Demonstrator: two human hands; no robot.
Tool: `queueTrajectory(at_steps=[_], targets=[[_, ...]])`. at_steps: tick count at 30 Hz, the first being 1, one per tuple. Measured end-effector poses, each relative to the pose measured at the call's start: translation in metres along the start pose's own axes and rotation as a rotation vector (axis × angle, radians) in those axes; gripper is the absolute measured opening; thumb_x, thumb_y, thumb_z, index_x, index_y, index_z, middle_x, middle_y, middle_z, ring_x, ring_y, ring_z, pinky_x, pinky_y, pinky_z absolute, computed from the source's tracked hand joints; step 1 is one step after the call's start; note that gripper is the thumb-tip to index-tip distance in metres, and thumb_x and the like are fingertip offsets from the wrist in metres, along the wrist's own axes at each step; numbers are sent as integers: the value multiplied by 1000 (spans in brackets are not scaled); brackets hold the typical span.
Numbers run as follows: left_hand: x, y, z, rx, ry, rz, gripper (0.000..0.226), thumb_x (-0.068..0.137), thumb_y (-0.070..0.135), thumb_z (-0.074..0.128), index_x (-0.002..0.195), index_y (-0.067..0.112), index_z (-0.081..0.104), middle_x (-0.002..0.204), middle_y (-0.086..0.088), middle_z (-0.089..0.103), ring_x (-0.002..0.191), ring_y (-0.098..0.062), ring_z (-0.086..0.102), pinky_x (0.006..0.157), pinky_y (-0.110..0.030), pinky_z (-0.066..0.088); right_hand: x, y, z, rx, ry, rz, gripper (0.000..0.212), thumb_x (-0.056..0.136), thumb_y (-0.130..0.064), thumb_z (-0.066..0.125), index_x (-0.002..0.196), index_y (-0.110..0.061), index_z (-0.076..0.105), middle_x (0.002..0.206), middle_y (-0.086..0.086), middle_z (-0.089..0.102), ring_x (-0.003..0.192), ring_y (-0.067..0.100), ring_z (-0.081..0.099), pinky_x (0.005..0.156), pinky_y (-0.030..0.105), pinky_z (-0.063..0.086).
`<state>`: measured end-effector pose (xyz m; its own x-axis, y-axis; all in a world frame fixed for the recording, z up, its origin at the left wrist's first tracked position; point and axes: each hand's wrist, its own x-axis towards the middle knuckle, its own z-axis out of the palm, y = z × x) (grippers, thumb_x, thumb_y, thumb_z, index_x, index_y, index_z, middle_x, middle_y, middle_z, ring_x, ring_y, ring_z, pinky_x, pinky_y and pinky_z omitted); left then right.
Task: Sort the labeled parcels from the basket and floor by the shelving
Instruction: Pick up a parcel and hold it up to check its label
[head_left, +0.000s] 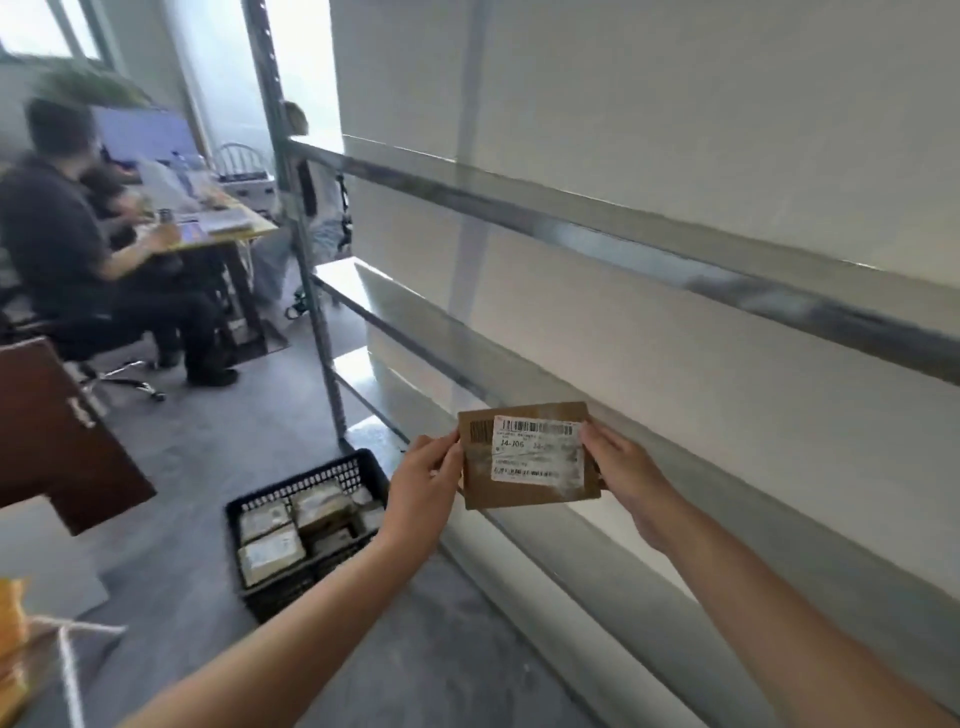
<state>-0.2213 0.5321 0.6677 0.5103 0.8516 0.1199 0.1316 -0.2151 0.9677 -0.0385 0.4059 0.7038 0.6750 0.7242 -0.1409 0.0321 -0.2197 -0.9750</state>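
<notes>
left grip (423, 480) pinched the left edge of a flat brown parcel (524, 491) and right grip (618, 467) pinched its right edge. both held it up in the air, in front of the metal shelving (623, 228), with its white label (535, 449) facing the camera. the black basket (306, 480) sat on the floor (208, 467) below, near the shelving's foot, with several more labeled parcels (270, 556) inside. sorting looked barely begun: one parcel was being read, none was visibly placed on a shelf, and the basket's whole load was left.
</notes>
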Motion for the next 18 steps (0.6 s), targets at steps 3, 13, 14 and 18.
queueTrajectory(at_steps=[3, 13, 14, 18], targets=[[10, -1, -19, -5, 120, -7, 28, 102, 25, 50, 123, 31, 67, 102, 2, 57, 100, -13, 61, 92, -29, 52, 30, -5, 29, -64, -114, -31, 21, 103, -35, 46, 112, -27, 64, 93, -14, 72, 76, -1, 70, 58, 12, 49], [52, -17, -30, -41, 391, -163, 28, 100, 22, 54, 125, 25, 66, 112, 2, 70, 98, -12, 70, 83, -26, 58, 110, -13, 67, -141, -415, -152, 27, 98, -43, 53, 114, -24, 63, 98, -11, 73, 77, -3, 70, 59, 7, 48], [55, -20, -31, -55, 409, -170, 28, 100, 22, 55, 125, 24, 66, 110, 2, 73, 95, -10, 71, 81, -24, 58, 116, -14, 70, -142, -442, -155, 26, 98, -42, 52, 115, -24, 63, 99, -9, 73, 78, -3, 70, 59, 7, 49], [59, -29, -36, -157, 474, -207, 25, 97, 22, 60, 121, 25, 68, 97, 10, 76, 89, -7, 73, 67, -19, 57, 142, -10, 87, -145, -510, -145, 22, 103, -35, 47, 111, -24, 64, 97, -10, 72, 75, -7, 69, 59, 5, 47]])
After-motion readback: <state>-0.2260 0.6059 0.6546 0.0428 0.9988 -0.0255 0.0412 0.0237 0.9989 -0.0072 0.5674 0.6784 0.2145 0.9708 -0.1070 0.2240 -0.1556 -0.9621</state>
